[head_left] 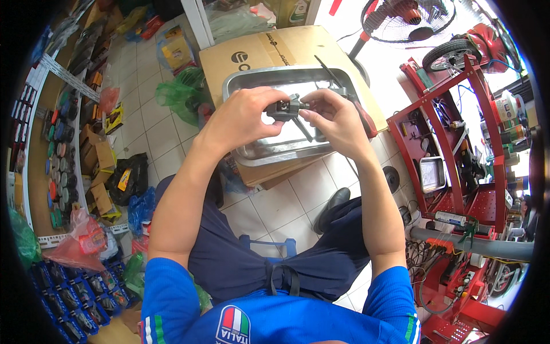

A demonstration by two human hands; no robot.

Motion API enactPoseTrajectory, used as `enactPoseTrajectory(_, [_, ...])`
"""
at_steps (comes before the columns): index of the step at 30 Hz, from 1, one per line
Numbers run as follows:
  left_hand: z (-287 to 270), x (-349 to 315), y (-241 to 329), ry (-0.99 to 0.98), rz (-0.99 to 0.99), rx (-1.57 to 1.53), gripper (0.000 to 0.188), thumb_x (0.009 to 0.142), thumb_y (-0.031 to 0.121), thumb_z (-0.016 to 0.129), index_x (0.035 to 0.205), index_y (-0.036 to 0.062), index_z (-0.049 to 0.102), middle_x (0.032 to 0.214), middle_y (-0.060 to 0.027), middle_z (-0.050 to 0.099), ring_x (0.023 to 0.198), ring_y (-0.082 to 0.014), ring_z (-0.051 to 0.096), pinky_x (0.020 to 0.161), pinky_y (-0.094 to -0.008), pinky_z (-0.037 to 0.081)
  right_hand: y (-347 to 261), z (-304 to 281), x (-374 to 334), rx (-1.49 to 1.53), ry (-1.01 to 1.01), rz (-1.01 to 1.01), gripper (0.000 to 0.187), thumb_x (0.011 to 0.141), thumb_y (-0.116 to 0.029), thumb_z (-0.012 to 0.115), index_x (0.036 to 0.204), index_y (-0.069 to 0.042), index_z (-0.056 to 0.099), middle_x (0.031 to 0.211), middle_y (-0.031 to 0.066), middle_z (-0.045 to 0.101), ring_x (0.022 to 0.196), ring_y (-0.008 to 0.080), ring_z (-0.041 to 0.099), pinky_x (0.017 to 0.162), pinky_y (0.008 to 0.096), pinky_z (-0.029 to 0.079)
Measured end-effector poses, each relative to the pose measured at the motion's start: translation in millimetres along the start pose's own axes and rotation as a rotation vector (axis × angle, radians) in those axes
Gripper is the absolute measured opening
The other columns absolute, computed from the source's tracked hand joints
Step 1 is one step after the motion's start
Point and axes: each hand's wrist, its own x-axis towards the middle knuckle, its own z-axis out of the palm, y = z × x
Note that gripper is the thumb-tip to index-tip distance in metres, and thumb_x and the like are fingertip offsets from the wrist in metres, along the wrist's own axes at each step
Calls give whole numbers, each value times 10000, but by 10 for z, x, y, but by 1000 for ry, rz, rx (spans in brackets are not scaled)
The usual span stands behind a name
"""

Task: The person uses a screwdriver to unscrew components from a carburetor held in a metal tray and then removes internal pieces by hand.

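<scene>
A small dark grey mechanical part [290,108], its exact kind unclear, is held up over a shiny metal tray [275,159]. My left hand [243,114] is closed round the part's left side, thumb below and fingers above. From the right, the thumb and fingers of my right hand [339,117] pinch a short stub at its right end. Beneath the part, a thin dark strip [302,129] slants down across the tray. Partly behind my right hand lies a tool with a red handle [366,119]. A slim black rod [329,70] crosses the tray's far edge.
The tray rests on a large cardboard box [220,62]. A red tool cart [458,137] stands on the right, below a fan [408,20]. To the left are shelves of jars [62,155], plastic bags [183,92] and blue parts bins [74,298].
</scene>
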Motion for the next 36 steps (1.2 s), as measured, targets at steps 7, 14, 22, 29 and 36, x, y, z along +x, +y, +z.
enactPoseTrajectory(7, [23, -9, 21, -37, -18, 21, 417, 743, 118, 805, 1139, 36, 700, 1087, -131, 736, 952, -304, 701, 840, -366, 565, -12, 26, 14, -12, -23, 208, 513, 1039, -456, 592, 839, 6, 686, 718, 41, 645, 635, 100, 579, 594, 274, 464])
enactPoseTrajectory(14, [-18, -9, 17, -45, -35, -3, 427, 753, 141, 817, 1152, 37, 705, 1102, -139, 737, 953, -296, 706, 850, -359, 566, -71, 11, 0, -50, -34, 106, 297, 979, -269, 718, 948, 23, 669, 783, 57, 686, 720, 106, 648, 667, 274, 513])
enactPoseTrajectory(22, [-2, -21, -29, -16, 2, 56, 429, 753, 147, 818, 1152, 33, 706, 1109, -144, 738, 977, -297, 709, 864, -363, 566, 10, 47, 4, 62, 23, 25, 313, 971, -271, 736, 1012, 31, 665, 829, 62, 691, 751, 101, 656, 695, 267, 528])
enactPoseTrajectory(29, [-17, -19, 27, -63, -15, 50, 433, 753, 143, 817, 1156, 32, 706, 1105, -145, 738, 966, -302, 710, 866, -363, 565, -35, 28, 21, -27, -40, 271, 474, 1022, -423, 638, 867, 23, 681, 742, 49, 658, 635, 94, 615, 595, 264, 481])
enactPoseTrajectory(36, [-46, -5, 36, -69, -53, 26, 423, 759, 147, 823, 1149, 24, 717, 1096, -151, 741, 960, -296, 718, 855, -353, 564, -61, 8, 4, 6, -25, 95, 270, 985, -238, 712, 992, 27, 663, 825, 58, 691, 723, 103, 655, 662, 265, 518])
